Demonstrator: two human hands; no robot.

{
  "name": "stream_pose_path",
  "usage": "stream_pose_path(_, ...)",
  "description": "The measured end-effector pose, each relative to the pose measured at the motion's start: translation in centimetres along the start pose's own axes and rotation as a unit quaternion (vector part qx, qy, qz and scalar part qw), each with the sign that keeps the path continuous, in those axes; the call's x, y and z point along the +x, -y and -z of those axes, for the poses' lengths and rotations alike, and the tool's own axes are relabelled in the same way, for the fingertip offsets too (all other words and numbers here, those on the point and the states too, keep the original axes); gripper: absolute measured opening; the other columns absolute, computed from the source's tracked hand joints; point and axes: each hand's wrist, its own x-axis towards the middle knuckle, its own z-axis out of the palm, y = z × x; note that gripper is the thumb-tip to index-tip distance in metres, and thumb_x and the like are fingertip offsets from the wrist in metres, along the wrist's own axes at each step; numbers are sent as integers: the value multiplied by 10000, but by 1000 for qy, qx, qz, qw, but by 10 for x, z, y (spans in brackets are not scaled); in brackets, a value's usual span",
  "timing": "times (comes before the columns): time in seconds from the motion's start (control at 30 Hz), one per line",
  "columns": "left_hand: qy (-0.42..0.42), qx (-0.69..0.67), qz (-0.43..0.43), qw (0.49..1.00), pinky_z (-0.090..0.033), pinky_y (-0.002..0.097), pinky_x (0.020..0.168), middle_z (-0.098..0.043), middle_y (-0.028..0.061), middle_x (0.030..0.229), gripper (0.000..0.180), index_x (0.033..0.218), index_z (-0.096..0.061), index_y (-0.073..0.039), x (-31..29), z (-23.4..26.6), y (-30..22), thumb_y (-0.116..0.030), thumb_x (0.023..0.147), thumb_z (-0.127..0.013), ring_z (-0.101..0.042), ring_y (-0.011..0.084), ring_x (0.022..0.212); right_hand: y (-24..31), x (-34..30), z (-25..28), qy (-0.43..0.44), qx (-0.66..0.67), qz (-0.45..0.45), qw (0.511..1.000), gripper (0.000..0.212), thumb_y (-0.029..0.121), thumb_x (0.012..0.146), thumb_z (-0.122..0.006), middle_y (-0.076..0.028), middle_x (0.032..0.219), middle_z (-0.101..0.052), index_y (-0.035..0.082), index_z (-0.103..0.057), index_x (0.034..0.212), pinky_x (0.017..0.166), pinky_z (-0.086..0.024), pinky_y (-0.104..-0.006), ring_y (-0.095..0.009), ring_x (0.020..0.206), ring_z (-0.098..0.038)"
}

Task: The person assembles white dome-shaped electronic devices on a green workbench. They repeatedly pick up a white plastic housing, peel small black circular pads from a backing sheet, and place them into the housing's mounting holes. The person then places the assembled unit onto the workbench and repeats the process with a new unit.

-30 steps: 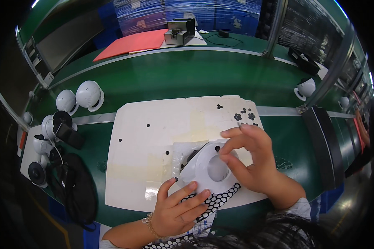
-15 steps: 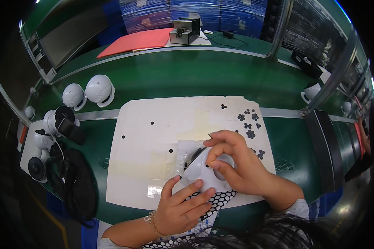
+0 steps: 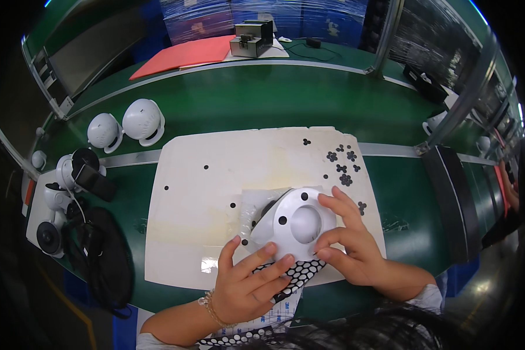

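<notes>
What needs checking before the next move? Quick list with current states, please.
1. White part steadied: ok, left hand has spread fingers against its lower-left edge.
2. Black dots present on its face: ok, two visible, one above and one left of the round opening.
3. Dots fully stuck down: cannot tell from this view.
4. Opening free of fingers: ok, the right hand is beside it, at the right.
5. Dot held in right fingertips: cannot tell; thumb and index are close together at the lower rim.
6. Loose dots on hand: ok, dark clusters lie on the white board.
</notes>
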Motion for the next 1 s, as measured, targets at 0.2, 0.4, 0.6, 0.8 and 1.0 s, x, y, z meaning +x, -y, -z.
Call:
stream_pose_path(0.2, 24, 29, -13, 999, -176, 574, 978, -569, -27, 1130, 171, 790, -627, -174, -3, 1, 2, -222, 646, -707, -418, 239, 1173, -5, 1, -4, 6, 52, -18, 998, 77, 179, 800, -608, -148, 1355, -308, 111, -626, 832, 1025, -146, -452, -383, 1291, -145)
stream_pose_path(0.4, 19, 32, -15, 999, -170, 580, 976, -575, -24, 1120, 169, 789, -630, -163, -2, -1, 3, -217, 647, -705, -425, 237, 1167, -4, 1, -6, 10, 52, -23, 998, 76, 187, 801, -607, -148, 1352, -314, 118, -631, 822, 1025, -141, -449, -380, 1290, -149)
stream_pose_path(0.6, 18, 41, -14, 999, -172, 584, 974, -579, -20, 1111, 166, 797, -635, -153, -1, -2, 1, -211, 654, -699, -437, 234, 1156, -21, -10, -8, -63, -126, 116, 983, 113, 224, 764, -635, -101, 1299, -390, 174, -657, 863, 988, -164, -433, -333, 1248, -228)
stream_pose_path(0.8, -17, 12, -1, 1000, -163, 561, 974, -590, 7, 1111, 209, 841, -586, -134, 1, -3, -1, -90, 636, -596, -475, 213, 1132, -6, -13, -7, -121, -217, 169, 954, 238, 250, 673, -690, -43, 1235, -459, 206, -664, 905, 910, -238, -421, -301, 1188, -304)
stream_pose_path(1.0, -20, 28, 4, 999, -174, 559, 970, -590, -4, 1104, 193, 851, -575, -138, 1, -4, -3, -95, 663, -589, -485, 206, 1122, 23, 0, -24, -13, -90, 203, 975, 222, 215, 649, -702, -21, 1199, -489, 179, -649, 862, 889, -257, -409, -282, 1178, -340)
